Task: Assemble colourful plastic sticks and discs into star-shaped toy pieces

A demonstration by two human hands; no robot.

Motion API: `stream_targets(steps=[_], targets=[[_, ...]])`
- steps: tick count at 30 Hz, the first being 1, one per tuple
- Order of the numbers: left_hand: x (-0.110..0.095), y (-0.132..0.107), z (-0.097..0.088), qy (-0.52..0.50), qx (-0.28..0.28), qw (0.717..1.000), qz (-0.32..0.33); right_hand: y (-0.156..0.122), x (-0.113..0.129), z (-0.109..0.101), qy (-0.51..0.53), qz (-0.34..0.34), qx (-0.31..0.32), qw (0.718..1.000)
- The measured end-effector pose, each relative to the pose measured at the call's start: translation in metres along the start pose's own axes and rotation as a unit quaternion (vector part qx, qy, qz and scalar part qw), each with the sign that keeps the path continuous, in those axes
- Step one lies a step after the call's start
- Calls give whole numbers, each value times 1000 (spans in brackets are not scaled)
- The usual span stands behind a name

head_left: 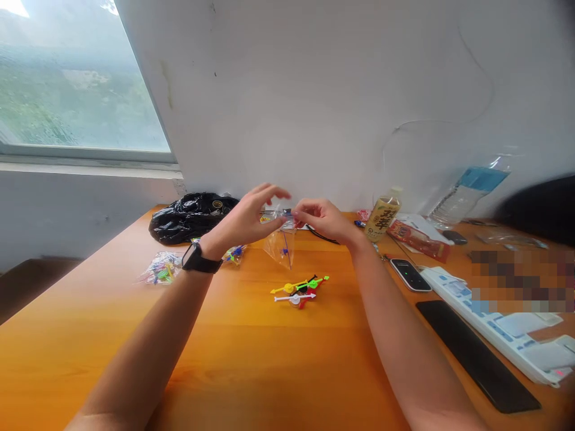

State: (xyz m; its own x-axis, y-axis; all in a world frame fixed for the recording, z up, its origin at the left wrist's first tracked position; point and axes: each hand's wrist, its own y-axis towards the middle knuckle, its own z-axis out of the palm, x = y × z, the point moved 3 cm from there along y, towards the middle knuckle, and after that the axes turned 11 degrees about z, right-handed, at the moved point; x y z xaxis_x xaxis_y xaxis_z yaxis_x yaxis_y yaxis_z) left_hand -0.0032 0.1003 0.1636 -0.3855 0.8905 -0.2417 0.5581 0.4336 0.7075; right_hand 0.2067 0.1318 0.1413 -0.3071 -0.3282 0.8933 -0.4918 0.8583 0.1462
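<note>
A clear plastic bag (277, 248) with a small blue piece (284, 251) inside hangs over the table in front of me. My right hand (324, 218) pinches its top edge between thumb and fingers. On the other side, my left hand (249, 215), with a black watch on the wrist, has its thumb at the bag's opening and its index finger raised apart from the thumb. Nearer to me lies a small pile of plastic arrow spinners: a yellow spinner (288, 288), a green spinner (314, 284) and a white spinner (295, 298), with black and red ones partly covered.
Left of my wrist lie a filled clear bag (162, 269) and a black plastic bag (188, 218). On the right stand a drink bottle (383, 214) and a large clear bottle (469, 191), near a phone-like device (410, 275), a white keyboard (489, 323) and a black pad (476, 356).
</note>
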Motion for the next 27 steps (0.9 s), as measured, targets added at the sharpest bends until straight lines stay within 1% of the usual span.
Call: stream_targets(steps=[1, 3, 4, 5, 6, 7, 8, 9, 10, 11, 12, 13, 14, 17, 20, 22, 24, 25, 27], targets=[[6, -1, 0, -3, -41, 999, -23, -2, 3, -3, 4, -9, -21, 1000], [23, -4, 2, -31, -106, 988, -106, -5, 9, -8, 24, -33, -60, 997], [34, -7, 5, -61, -129, 976, -164, -6, 11, -10, 42, -52, -80, 995], [44, -10, 9, -101, -158, 955, -228, -7, 13, -13, 66, -74, -100, 990], [53, -14, 12, -155, -194, 923, -294, -8, 15, -15, 93, -98, -120, 984], [60, -17, 18, -229, -218, 880, -354, -8, 15, -17, 119, -120, -137, 976], [64, -19, 25, -317, -223, 834, -393, -9, 15, -19, 138, -136, -151, 969], [63, -18, 31, -404, -214, 792, -404, -9, 14, -21, 148, -145, -158, 966], [61, -16, 37, -480, -197, 758, -396, -9, 13, -22, 147, -146, -160, 965], [56, -14, 41, -536, -177, 735, -375, -9, 12, -23, 138, -140, -156, 968], [51, -12, 44, -568, -160, 727, -353, -10, 12, -23, 121, -129, -148, 973], [47, -10, 46, -576, -148, 730, -336, -11, 12, -24, 99, -112, -136, 979], [45, -10, 48, -567, -140, 741, -330, -12, 12, -24, 73, -92, -121, 986], [44, -12, 53, -505, -120, 786, -337, -17, 12, -26, -4, -21, -76, 997], [53, -18, 55, -444, -117, 812, -361, -18, 4, -33, -61, 36, -55, 996], [62, -23, 54, -402, -125, 824, -378, -17, -8, -40, -104, 71, -30, 992], [74, -29, 53, -351, -127, 848, -376, -14, -25, -44, -176, 121, 12, 977], [79, -31, 52, -316, -120, 868, -364, -12, -34, -44, -224, 150, 37, 962], [88, -35, 50, -225, -94, 913, -327, -7, -51, -39, -309, 213, 93, 922]])
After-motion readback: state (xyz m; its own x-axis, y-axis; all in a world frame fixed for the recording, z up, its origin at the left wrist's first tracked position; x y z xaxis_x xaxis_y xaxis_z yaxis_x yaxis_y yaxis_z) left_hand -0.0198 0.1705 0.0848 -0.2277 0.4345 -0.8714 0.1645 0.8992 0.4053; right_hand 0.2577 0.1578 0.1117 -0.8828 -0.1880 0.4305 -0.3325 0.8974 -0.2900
